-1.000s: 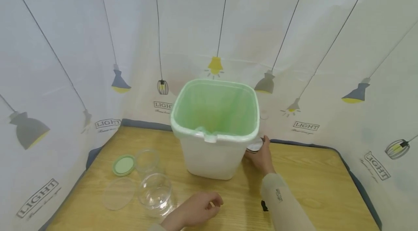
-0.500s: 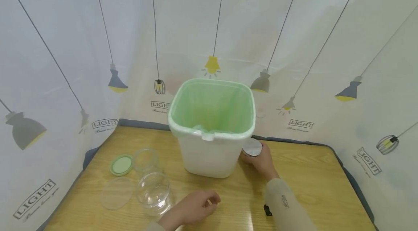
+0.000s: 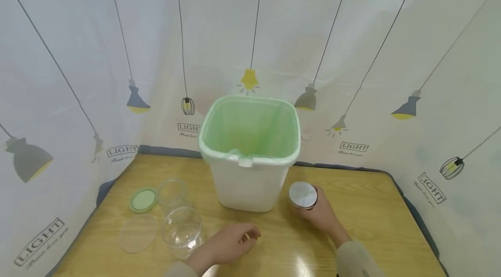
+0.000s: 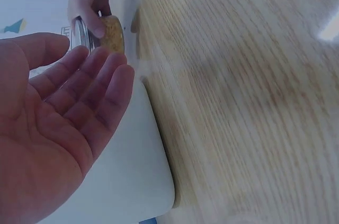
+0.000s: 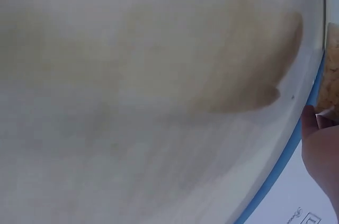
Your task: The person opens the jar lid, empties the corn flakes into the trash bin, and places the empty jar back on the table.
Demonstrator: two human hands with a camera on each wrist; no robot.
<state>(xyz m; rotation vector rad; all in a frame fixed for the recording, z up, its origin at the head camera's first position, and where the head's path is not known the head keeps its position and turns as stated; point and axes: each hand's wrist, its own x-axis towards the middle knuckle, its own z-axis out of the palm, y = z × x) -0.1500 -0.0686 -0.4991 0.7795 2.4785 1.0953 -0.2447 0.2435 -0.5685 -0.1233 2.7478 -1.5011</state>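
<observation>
Silver-lidded jar (image 4: pixel 113 36) is appearing right of the white bin (image 3: pixel 246 188) | right hand (image 3: pixel 322 215) is gripping its side, to my eye for security, leaving the lid (image 3: pixel 302 194) bare | left hand (image 3: pixel 230 242) is holding nothing, fingers loosely bent

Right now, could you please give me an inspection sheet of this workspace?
Surface: wood-grain table, glare at the near side.
Job's things: silver-topped jar, held to the right of the bin.
Clutter: green lid, clear disc, clear tub and another clear round piece, all at the left.
Hands: right hand grips the jar; left hand, fingers relaxed, holds nothing.
Cables: nothing seen.
Surroundings: lamp-print backdrop behind and at both sides.
</observation>
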